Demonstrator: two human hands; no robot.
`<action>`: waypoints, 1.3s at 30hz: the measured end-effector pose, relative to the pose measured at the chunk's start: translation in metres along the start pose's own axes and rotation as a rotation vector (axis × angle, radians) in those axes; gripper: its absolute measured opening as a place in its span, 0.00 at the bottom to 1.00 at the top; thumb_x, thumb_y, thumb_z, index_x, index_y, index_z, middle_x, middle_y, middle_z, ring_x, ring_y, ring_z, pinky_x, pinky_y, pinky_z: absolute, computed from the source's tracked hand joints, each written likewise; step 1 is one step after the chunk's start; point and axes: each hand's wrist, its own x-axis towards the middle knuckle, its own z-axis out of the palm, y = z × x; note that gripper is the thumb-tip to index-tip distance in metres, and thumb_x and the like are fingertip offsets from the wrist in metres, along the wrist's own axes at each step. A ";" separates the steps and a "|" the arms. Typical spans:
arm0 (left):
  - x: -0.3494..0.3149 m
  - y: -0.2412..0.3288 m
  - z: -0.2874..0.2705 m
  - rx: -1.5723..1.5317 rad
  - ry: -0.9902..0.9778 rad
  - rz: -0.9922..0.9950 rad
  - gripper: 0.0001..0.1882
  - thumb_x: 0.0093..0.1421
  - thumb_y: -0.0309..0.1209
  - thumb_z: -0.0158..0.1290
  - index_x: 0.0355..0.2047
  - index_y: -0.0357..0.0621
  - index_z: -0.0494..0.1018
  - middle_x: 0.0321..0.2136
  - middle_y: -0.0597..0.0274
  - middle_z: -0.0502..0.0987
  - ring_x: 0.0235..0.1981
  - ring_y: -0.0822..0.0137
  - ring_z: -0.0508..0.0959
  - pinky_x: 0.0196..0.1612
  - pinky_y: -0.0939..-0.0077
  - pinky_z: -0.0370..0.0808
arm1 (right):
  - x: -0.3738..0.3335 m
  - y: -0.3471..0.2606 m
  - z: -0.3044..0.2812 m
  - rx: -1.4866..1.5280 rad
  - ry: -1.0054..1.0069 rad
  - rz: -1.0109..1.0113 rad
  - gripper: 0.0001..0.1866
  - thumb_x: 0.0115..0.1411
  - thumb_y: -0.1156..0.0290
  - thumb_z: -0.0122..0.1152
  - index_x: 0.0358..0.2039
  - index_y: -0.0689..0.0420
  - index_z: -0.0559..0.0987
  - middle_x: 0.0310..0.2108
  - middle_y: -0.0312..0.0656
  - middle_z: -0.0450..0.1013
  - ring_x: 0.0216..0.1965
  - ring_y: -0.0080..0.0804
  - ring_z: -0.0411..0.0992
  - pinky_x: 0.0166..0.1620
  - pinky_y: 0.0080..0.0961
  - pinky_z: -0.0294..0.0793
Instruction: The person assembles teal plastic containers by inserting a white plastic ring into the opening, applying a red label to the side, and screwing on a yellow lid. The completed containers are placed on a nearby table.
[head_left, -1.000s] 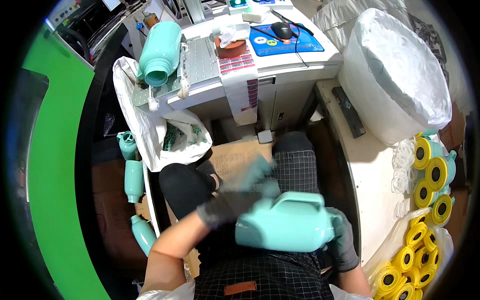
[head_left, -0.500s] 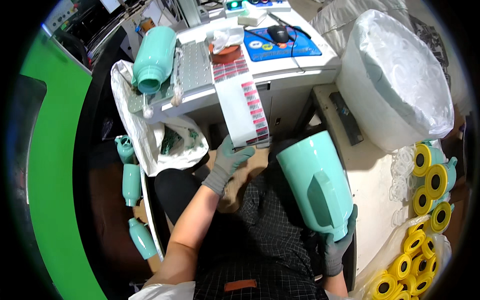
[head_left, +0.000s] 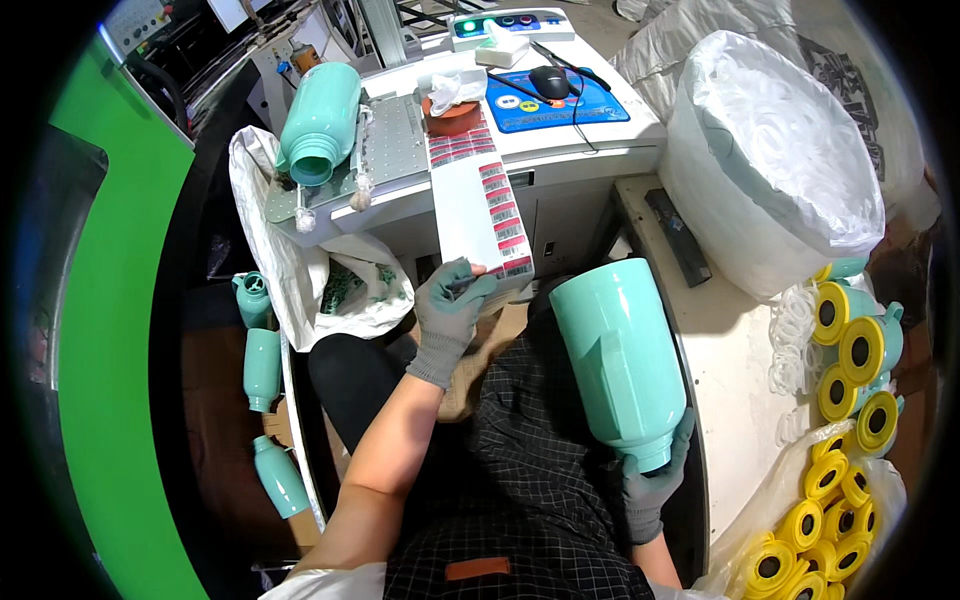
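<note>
A large mint-green plastic jug body [head_left: 622, 360] stands upended in the right hand [head_left: 655, 490], its flat base turned up and away from the person and its narrow neck down in the gloved palm. The grey-gloved fingers are wrapped around the neck, closed tight on it. The jug is held above the lap, just to the right of the left hand.

The left hand [head_left: 448, 312], also in a grey glove, reaches forward and pinches the lower end of a long white label strip [head_left: 482, 205] between thumb and fingers. The strip carries rows of red and dark stickers and runs away from the hand up onto the white workbench [head_left: 590, 140].

Beyond the left hand, on the bench, lies another mint-green bottle [head_left: 320, 122] on its side on a metal plate, with a brownish tape roll [head_left: 452, 115] and a black computer mouse [head_left: 550, 82] on a blue pad farther back. To the left of the left hand, smaller mint bottles [head_left: 262, 368] lie low beside a white bag [head_left: 290, 270]. To the right of the right hand, yellow and mint lids [head_left: 850, 350] are piled up, and a big white sack [head_left: 780, 160] sits beyond them.
</note>
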 end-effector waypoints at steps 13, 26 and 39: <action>-0.074 0.069 0.032 -0.479 -0.262 -0.470 0.06 0.66 0.22 0.55 0.40 0.32 0.78 0.29 0.58 0.79 0.30 0.69 0.78 0.36 0.77 0.76 | -0.022 0.021 0.000 -0.111 -0.113 -0.163 0.57 0.52 0.61 0.78 0.73 0.69 0.53 0.73 0.57 0.56 0.71 0.45 0.61 0.70 0.40 0.62; -0.062 0.057 0.023 -0.007 -0.408 -0.445 0.10 0.64 0.32 0.63 0.38 0.39 0.75 0.32 0.59 0.82 0.31 0.73 0.81 0.37 0.77 0.79 | -0.012 0.004 0.007 -0.217 -0.178 -0.241 0.60 0.49 0.60 0.78 0.75 0.64 0.53 0.68 0.55 0.63 0.61 0.42 0.72 0.62 0.38 0.73; 0.182 0.063 -0.205 1.599 0.043 0.954 0.37 0.56 0.32 0.56 0.67 0.51 0.59 0.68 0.52 0.61 0.68 0.42 0.60 0.73 0.40 0.55 | 0.075 -0.034 0.058 0.240 -0.121 -0.057 0.59 0.58 0.41 0.69 0.74 0.70 0.52 0.71 0.56 0.57 0.69 0.46 0.61 0.70 0.42 0.61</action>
